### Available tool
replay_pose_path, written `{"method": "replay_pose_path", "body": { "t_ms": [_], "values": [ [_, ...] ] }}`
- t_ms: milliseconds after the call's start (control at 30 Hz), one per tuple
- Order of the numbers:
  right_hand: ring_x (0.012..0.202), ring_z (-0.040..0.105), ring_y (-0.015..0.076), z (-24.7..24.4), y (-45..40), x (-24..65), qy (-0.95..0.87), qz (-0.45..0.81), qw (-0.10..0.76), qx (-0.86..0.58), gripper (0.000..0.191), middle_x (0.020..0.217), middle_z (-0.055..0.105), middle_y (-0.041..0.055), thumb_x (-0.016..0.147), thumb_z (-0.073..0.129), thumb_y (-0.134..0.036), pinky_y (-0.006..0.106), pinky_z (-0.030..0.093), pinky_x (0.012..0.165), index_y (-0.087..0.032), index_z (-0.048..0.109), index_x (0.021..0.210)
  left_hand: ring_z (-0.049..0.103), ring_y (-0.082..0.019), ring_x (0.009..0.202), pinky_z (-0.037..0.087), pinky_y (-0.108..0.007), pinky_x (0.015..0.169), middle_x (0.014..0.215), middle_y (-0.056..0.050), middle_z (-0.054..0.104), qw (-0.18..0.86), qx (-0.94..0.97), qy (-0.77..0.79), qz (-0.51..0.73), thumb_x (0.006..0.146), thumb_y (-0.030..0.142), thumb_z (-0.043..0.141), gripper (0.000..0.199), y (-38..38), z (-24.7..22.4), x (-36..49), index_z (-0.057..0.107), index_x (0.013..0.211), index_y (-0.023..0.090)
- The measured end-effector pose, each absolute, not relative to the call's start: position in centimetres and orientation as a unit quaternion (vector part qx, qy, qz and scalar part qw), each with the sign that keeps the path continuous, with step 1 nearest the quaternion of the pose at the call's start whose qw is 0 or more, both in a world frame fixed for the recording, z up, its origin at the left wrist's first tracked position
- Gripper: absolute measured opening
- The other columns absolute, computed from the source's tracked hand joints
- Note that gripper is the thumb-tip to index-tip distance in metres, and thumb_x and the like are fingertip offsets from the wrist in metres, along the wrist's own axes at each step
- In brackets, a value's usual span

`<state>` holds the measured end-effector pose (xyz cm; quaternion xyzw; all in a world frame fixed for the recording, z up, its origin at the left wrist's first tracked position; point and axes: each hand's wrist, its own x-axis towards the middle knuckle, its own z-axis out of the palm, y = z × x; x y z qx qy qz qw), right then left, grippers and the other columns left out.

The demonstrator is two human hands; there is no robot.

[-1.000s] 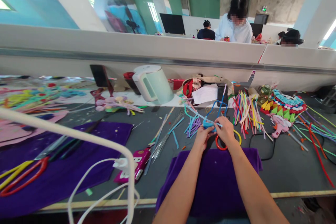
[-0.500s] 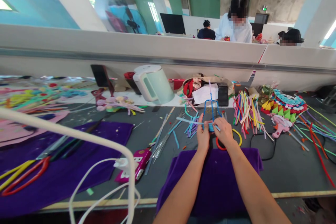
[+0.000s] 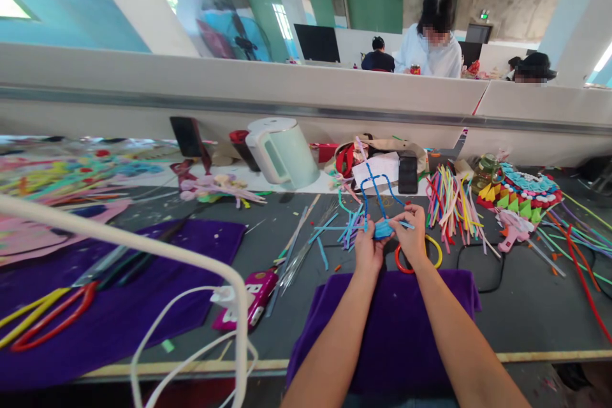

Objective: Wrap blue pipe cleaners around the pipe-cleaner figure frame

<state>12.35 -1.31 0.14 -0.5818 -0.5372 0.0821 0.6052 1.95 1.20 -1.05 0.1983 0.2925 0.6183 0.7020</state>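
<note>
A blue pipe-cleaner piece (image 3: 376, 188) with a forked frame and a pale purple tip stands up from between my hands. At its base is a light blue woven part (image 3: 383, 229). My left hand (image 3: 369, 245) is closed on the left side of this base, where a light blue strip sticks out. On the right, my right hand (image 3: 410, 234) pinches the end of a light blue strip at the base. Scissors with red and yellow handles (image 3: 434, 251) lie partly behind my right wrist. A purple cloth (image 3: 396, 331) lies under my forearms.
Pipe cleaners (image 3: 453, 201) are heaped right of my hands, near a pink glue gun (image 3: 514, 229). A kettle (image 3: 284, 153) stands behind. Large scissors (image 3: 81, 293) and a white curved tube (image 3: 191, 242) are at left. A person (image 3: 433, 38) is beyond the partition.
The blue piece has tilted left and its fork shows more openly. My right hand has shifted slightly up and its fingers have moved along the strip. The view has shifted slightly.
</note>
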Motion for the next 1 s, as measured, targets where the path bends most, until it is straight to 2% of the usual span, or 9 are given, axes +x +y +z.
{"method": "replay_pose_path", "body": {
  "t_ms": [100,200,367,500,567,733,900,1000],
  "values": [
    [0.108,0.047,0.0214,0.1,-1.1,12.6,-0.509,0.099,0.622,-0.586,0.010,0.113,0.048,0.0079,0.071,0.070,-0.029,0.036,0.038,0.096,-0.019,0.068,0.069,0.068,-0.018,0.066,0.058,-0.029,0.054,0.088,-0.008,0.069,0.713,0.199,0.285,0.609,0.077,0.027,0.068,0.042,1.2,-0.9,1.9,0.052,0.115,0.018],
    [0.107,0.049,0.0210,0.0,-1.0,12.7,-0.494,0.156,0.636,-0.572,0.011,0.117,0.048,0.0091,0.071,0.069,-0.029,0.036,0.039,0.097,-0.018,0.069,0.070,0.067,-0.017,0.066,0.058,-0.029,0.053,0.085,-0.007,0.069,0.716,0.222,0.289,0.596,0.074,0.026,0.071,0.043,1.2,-0.9,1.8,0.054,0.112,0.017],
    [0.106,0.053,0.0212,-0.5,-0.8,12.6,-0.507,0.176,0.623,-0.569,0.012,0.111,0.052,0.0082,0.072,0.068,-0.030,0.036,0.040,0.096,-0.019,0.067,0.068,0.066,-0.015,0.064,0.057,-0.026,0.055,0.083,-0.004,0.069,0.705,0.247,0.321,0.582,0.060,0.016,0.079,0.048,1.4,-1.4,1.7,0.060,0.104,0.016],
    [0.107,0.054,0.0221,-0.9,-0.5,12.8,-0.507,0.177,0.626,-0.566,0.010,0.105,0.057,0.0078,0.071,0.068,-0.030,0.036,0.040,0.096,-0.019,0.067,0.069,0.065,-0.013,0.061,0.055,-0.024,0.052,0.079,-0.003,0.068,0.691,0.260,0.335,0.585,0.057,0.016,0.080,0.047,1.5,-1.7,1.7,0.062,0.100,0.015],
    [0.102,0.058,0.0215,-1.0,-0.4,13.0,-0.486,0.202,0.650,-0.548,0.011,0.099,0.061,0.0072,0.072,0.067,-0.030,0.035,0.042,0.092,-0.019,0.065,0.072,0.064,-0.013,0.061,0.054,-0.023,0.050,0.078,-0.003,0.067,0.687,0.258,0.344,0.586,0.056,0.016,0.080,0.045,1.5,-1.6,1.7,0.062,0.098,0.015],
    [0.081,0.064,0.0189,-1.1,-0.2,13.1,-0.438,0.297,0.689,-0.495,0.015,0.091,0.069,0.0059,0.075,0.064,-0.034,0.029,0.048,0.071,-0.020,0.059,0.078,0.064,-0.013,0.061,0.054,-0.023,0.049,0.078,-0.003,0.067,0.686,0.245,0.357,0.584,0.055,0.015,0.080,0.041,1.5,-1.3,1.8,0.063,0.092,0.014],
    [0.062,0.059,0.0141,-0.9,-0.4,13.4,-0.413,0.300,0.705,-0.492,0.017,0.080,0.070,0.0032,0.078,0.058,-0.037,0.024,0.045,0.057,-0.020,0.055,0.079,0.064,-0.013,0.061,0.053,-0.021,0.047,0.078,-0.003,0.068,0.680,0.228,0.373,0.589,0.056,0.015,0.078,0.036,1.6,-1.4,1.8,0.064,0.089,0.014],
    [0.055,0.057,0.0126,-0.9,-0.3,13.5,-0.396,0.326,0.704,-0.492,0.017,0.079,0.071,0.0036,0.077,0.058,-0.037,0.023,0.045,0.054,-0.021,0.052,0.078,0.064,-0.013,0.061,0.052,-0.020,0.046,0.080,-0.004,0.068,0.680,0.226,0.381,0.584,0.056,0.014,0.078,0.034,1.6,-1.3,1.8,0.065,0.088,0.015]
  ]
}}
